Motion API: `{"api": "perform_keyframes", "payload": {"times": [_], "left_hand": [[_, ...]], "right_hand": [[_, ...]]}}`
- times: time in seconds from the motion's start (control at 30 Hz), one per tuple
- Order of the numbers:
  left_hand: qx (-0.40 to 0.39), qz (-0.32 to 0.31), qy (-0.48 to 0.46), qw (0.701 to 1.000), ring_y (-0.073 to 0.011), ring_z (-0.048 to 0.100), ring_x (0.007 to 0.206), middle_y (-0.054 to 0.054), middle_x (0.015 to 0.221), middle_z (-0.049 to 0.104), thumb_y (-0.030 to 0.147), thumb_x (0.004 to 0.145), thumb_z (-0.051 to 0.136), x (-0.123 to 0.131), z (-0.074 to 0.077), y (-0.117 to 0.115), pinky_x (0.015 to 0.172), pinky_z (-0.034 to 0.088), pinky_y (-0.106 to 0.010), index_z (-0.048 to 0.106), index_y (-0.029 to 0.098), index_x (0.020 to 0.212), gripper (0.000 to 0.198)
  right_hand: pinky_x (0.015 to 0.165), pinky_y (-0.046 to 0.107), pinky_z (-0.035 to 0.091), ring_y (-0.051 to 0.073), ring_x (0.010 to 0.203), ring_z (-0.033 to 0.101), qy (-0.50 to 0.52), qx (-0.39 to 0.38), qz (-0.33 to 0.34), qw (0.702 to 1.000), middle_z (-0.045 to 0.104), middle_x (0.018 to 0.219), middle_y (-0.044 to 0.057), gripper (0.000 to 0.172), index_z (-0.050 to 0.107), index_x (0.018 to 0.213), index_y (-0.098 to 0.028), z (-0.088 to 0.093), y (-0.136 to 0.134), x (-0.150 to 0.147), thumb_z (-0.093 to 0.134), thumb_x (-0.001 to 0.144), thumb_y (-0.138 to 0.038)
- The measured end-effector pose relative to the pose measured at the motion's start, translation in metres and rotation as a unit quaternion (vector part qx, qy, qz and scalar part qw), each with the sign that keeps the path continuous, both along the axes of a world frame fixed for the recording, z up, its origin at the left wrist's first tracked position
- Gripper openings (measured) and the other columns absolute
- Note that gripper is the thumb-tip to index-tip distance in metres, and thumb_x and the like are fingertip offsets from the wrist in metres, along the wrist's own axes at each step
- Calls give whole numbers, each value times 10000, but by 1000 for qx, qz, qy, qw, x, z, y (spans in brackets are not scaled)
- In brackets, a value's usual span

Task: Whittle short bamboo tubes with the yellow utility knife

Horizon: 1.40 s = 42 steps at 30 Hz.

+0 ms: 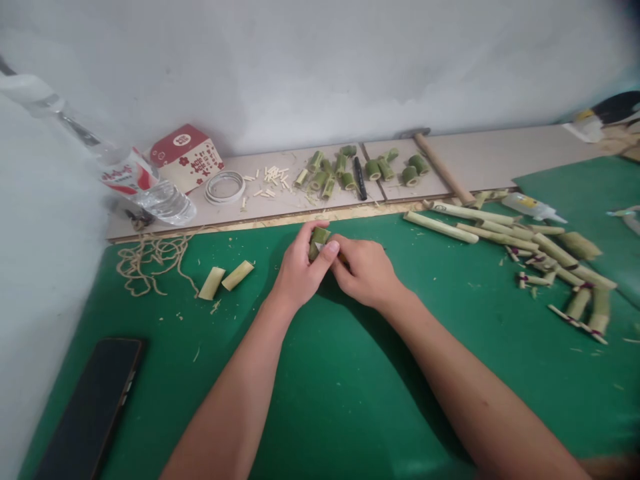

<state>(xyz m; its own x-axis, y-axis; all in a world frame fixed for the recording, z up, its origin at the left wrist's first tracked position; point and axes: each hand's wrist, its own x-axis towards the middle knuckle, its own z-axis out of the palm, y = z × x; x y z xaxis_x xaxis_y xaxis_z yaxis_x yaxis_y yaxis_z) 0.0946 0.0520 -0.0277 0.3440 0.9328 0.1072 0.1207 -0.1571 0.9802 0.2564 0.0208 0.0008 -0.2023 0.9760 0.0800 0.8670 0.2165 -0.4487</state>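
Observation:
My left hand point(301, 265) is closed around a short green bamboo piece point(320, 235), which shows between the thumb and fingers above the middle of the green table. Right beside it, my right hand point(364, 268) is closed in a pinch on what looks like a small blade point(319, 247). Its pale grey tip lies against the bamboo near my left thumb, and most of it is hidden by my fingers. To the left, two split bamboo pieces point(238, 275) lie on the green surface point(320, 400).
Twine point(150, 263), a phone point(93, 407) and a water bottle point(160, 193) are on the left. Along the back ledge are a tape roll point(225, 187), short bamboo tubes point(373, 170), a marker point(360, 179) and a hammer point(445, 170). Bamboo sticks point(440, 227) and a glue bottle point(533, 206) lie right.

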Motion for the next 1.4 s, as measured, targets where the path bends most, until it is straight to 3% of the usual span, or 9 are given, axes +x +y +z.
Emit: {"api": "perform_keyframes", "payload": {"times": [0.33,0.57,0.77,1.0,1.4], "left_hand": [[6,12,27,1000,-173,573,738,-5,859,646,518,1051,642,2,0,1,714,451,-300,627,214,1288,385],[-5,10,58,998,-188,623,799,-23,942,701,617,1024,670,2,-2,4,745,485,-307,622,216,1303,490],[-9,14,61,998,-189,642,819,-17,919,711,664,1009,676,3,-2,5,756,483,-302,655,221,1170,472],[-17,7,39,999,-185,618,816,-10,950,687,593,1013,698,3,-3,4,774,482,-308,611,232,1357,506],[-15,-45,-5,999,-204,615,829,-29,971,676,505,1032,659,0,1,-1,804,506,-341,545,229,1463,525]], "right_hand": [[628,323,258,207,636,565,-10,6,-17,1000,707,761,66,324,681,1009,-201,-2,1,-1,407,1055,-369],[625,323,244,210,626,560,-4,17,-23,1000,710,755,69,337,676,1001,-203,-5,3,1,398,1043,-388],[633,325,238,215,649,577,-5,35,-47,998,720,782,79,329,669,1005,-204,-6,4,4,405,1036,-398],[626,323,236,211,632,562,-1,29,-37,999,698,749,68,315,661,978,-208,-6,2,3,408,1029,-390],[638,319,276,210,654,579,37,56,-21,998,710,789,60,217,645,976,-222,-6,1,6,464,992,-340]]}}
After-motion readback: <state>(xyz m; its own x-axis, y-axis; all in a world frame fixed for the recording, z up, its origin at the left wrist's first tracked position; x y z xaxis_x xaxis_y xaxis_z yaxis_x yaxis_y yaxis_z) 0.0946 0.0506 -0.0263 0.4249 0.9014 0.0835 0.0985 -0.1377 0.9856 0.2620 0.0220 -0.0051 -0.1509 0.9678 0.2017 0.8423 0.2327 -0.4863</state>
